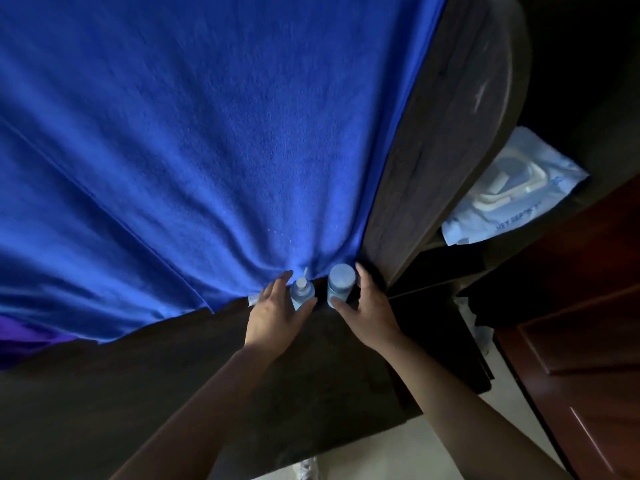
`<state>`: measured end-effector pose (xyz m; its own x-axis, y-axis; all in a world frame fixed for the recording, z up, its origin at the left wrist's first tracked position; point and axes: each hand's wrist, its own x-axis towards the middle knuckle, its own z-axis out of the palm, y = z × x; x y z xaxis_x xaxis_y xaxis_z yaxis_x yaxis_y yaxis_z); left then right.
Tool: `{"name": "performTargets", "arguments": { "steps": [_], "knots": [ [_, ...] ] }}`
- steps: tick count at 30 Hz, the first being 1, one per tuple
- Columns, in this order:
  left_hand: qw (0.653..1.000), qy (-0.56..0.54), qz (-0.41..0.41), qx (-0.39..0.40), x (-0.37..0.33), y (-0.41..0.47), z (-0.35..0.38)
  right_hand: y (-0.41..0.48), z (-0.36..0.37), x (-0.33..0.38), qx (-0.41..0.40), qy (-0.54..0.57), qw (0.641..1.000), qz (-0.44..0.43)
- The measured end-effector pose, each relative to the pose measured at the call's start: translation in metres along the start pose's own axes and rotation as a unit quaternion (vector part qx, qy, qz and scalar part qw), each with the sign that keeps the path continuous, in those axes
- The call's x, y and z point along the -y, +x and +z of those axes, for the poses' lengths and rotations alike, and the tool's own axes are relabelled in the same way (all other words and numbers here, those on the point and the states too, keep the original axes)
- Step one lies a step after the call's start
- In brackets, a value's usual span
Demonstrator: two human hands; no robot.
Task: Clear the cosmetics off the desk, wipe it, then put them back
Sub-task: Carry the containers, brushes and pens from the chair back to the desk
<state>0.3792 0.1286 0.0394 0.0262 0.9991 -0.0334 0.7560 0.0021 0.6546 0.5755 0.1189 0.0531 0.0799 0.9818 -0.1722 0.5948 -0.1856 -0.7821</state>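
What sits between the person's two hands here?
Head view: two pale blue bottles, a pump bottle in the left hand, a capped bottle in the right hand.

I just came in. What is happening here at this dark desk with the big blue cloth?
A person is handling two cosmetics bottles, one in each hand. The left hand grips a small pump bottle, and the right hand grips a wider capped bottle. Both bottles are upright, side by side, at the near edge of the blue cloth that is spread over the desk. One picture cannot tell whether they are being lifted or set down.
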Motion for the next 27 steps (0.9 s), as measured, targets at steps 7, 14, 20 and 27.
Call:
{"name": "performTargets", "arguments": {
  "steps": [7, 14, 20, 27],
  "knots": [
    [0.963, 0.132, 0.171, -0.161, -0.050, -0.057, -0.072, -0.074, -0.068, 0.014, -0.101, -0.064, 0.975, -0.188],
    [0.919, 0.177, 0.262, -0.237, -0.149, -0.106, -0.082, -0.128, -0.176, -0.013, -0.396, -0.183, 0.859, -0.267],
    [0.890, 0.150, 0.378, -0.205, -0.241, -0.146, -0.041, -0.226, -0.256, -0.062, -0.464, -0.280, 0.830, -0.132],
    [0.841, 0.079, 0.532, -0.058, -0.357, -0.223, 0.059, -0.416, -0.318, -0.134, -0.533, -0.406, 0.740, 0.064]
  ]
}}
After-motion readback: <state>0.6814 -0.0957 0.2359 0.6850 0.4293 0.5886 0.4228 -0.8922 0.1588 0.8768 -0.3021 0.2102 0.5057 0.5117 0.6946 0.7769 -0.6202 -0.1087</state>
